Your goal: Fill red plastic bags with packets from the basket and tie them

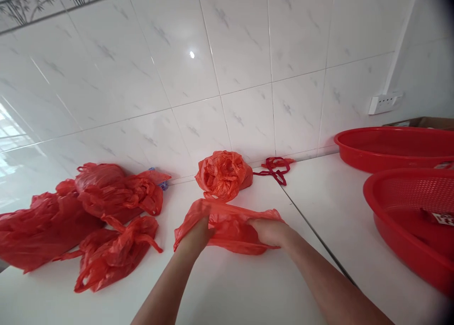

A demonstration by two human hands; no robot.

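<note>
Had red bag over white table, mouth already spread, not tied. Left hand and right hand were both inside; couldn't tell if pinching or splayed, nor spot any contents. Knotted-looking bags sat off left.

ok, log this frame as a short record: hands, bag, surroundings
left hand: in the mouth of the red bag, left side; fingers mostly hidden
right hand: in the same mouth, right side; fingers hidden
bag state: mouth spread open
behind bag: crumpled red bag, near the tiled wall
left: several red bags, grouped
right: two red baskets, one behind the other
surface: white tabletop
</note>
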